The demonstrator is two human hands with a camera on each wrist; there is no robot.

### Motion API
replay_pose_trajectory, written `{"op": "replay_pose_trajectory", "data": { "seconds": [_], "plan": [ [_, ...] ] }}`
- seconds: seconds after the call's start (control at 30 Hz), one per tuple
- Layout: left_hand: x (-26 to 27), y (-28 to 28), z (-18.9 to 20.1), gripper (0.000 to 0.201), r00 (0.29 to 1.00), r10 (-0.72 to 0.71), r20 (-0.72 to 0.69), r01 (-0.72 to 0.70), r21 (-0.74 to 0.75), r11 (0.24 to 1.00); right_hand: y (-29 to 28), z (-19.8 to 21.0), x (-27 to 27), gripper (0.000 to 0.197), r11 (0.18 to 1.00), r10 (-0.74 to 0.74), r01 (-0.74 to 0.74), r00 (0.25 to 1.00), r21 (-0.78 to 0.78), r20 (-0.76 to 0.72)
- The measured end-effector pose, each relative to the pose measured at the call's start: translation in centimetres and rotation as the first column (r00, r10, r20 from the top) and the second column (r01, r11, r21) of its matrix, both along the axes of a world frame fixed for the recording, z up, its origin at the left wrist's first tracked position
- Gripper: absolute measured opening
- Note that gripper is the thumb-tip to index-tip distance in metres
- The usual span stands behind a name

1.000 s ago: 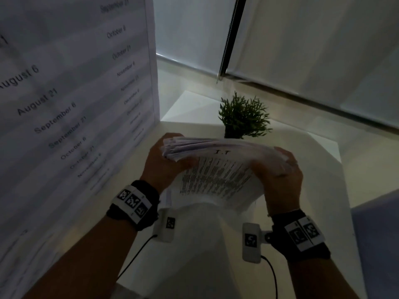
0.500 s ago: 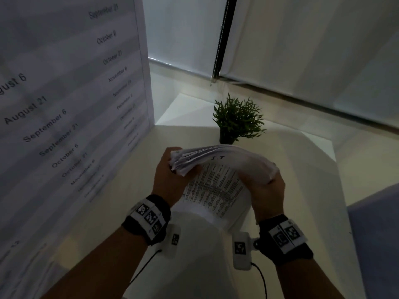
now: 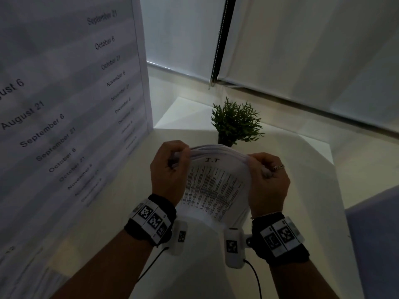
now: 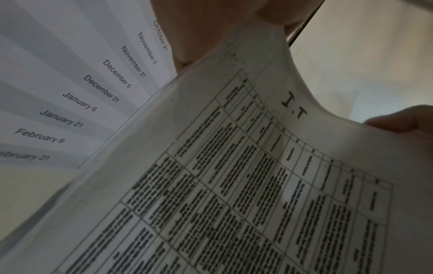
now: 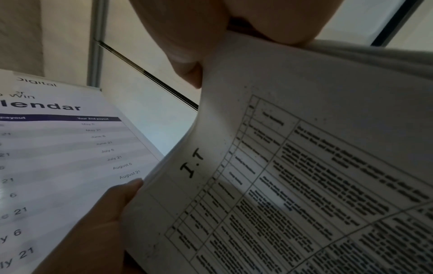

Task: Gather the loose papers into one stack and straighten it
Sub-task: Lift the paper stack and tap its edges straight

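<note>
A stack of white printed papers stands on its lower edge on the white table, its top bowed over. The front sheet carries a dense table and the letters "I.T". My left hand grips the upper left corner, thumb in front. My right hand grips the upper right corner, fingers curled over the top edge. In the right wrist view the right thumb presses the front sheet, and the left hand holds the far edge.
A small green potted plant stands just behind the stack. A tall printed calendar banner rises along the left side of the table. Window blinds hang behind. A blue-grey surface lies at the right.
Both hands have moved closer together and higher on the stack. The papers have turned more upright and their top edges lie closer together.
</note>
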State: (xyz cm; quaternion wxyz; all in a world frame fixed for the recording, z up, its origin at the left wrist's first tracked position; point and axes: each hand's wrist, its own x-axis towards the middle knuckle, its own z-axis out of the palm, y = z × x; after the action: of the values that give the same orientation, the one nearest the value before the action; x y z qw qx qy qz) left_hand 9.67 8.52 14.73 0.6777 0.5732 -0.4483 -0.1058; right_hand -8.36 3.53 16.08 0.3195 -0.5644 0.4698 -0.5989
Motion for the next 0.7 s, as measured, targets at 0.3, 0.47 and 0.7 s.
{"op": "replay_pose_trajectory", "data": {
  "seconds": [0.3, 0.47, 0.7],
  "plan": [
    [0.4, -0.5, 0.2, 0.025, 0.995, -0.037, -0.097, 0.03, -0.074, 0.997, 0.1, -0.4, -0.2, 0.023, 0.999, -0.017, 0.018, 0.999, -0.029, 0.035],
    [1.4, -0.9, -1.3, 0.036, 0.978, -0.146, -0.147, 0.145, -0.018, 0.989, -0.5, -1.7, -0.8, 0.044, 0.996, 0.071, -0.073, 0.996, 0.045, 0.052],
    [2.8, -1.5, -2.0, 0.032, 0.983, -0.179, -0.042, 0.184, 0.237, 0.954, -2.4, -2.1, -1.3, 0.021, 0.985, 0.134, -0.123, 0.987, 0.118, -0.087]
  ]
}}
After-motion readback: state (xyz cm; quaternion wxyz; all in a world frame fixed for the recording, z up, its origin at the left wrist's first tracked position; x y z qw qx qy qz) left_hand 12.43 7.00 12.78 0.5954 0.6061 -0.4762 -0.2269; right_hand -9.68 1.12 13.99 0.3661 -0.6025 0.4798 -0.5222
